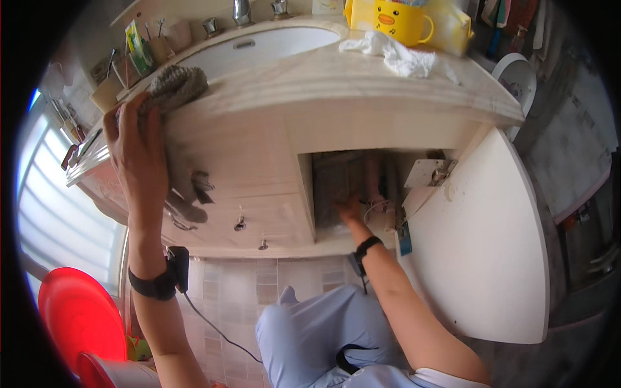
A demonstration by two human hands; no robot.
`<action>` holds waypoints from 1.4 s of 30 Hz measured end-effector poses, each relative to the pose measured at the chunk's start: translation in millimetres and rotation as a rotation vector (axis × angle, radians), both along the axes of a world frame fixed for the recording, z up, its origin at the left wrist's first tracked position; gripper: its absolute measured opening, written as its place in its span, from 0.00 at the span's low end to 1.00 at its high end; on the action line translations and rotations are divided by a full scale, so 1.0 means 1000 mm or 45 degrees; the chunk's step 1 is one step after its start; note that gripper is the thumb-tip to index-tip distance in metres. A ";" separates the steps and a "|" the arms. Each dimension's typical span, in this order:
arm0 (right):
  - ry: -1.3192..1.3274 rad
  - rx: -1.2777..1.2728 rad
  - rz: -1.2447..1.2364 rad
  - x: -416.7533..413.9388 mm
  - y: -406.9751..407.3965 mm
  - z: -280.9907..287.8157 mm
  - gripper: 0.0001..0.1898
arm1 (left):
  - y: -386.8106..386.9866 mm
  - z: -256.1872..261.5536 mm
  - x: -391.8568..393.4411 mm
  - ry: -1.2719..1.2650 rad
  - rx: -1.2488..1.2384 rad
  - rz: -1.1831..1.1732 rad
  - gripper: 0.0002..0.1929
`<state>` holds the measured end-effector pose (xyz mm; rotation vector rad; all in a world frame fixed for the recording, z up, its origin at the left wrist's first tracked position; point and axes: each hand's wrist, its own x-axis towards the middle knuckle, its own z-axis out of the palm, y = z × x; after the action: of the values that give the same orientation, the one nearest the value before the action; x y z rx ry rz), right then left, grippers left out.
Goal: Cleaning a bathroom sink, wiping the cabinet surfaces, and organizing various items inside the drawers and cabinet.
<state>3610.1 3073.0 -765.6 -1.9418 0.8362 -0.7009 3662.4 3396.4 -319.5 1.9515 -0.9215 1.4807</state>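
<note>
My left hand (138, 140) is at the front edge of the washbasin counter (271, 82), its fingers spread over a grey textured cloth (178, 86) bunched on the countertop. Low down, my right hand (350, 206) reaches into the open vanity cabinet (306, 194). Motion blur and shadow obscure its fingers, so whether it holds something cannot be seen. Just right of that hand are pinkish drain pipes (372, 179) inside the compartment. The white cabinet door (478, 242) stands wide open on the right, hung on a metal hinge (439, 174).
Behind the counter edge lie a white sink (271, 46), a yellow duck-face mug (402, 22) and crumpled white tissue (393, 53). Toothbrush cups (157, 48) stand at the left. A red basin (80, 315) is at lower left. Closed drawers with metal knobs (240, 224) are below.
</note>
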 end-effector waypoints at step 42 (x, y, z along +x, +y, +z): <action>-0.017 -0.716 0.055 -0.049 -0.026 0.113 0.34 | -0.002 -0.006 0.007 -0.082 -0.012 -0.001 0.11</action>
<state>3560.8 3046.8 -652.7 -2.4379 0.6254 -0.9997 3669.5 3394.4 -325.7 1.9067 -0.9414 1.5525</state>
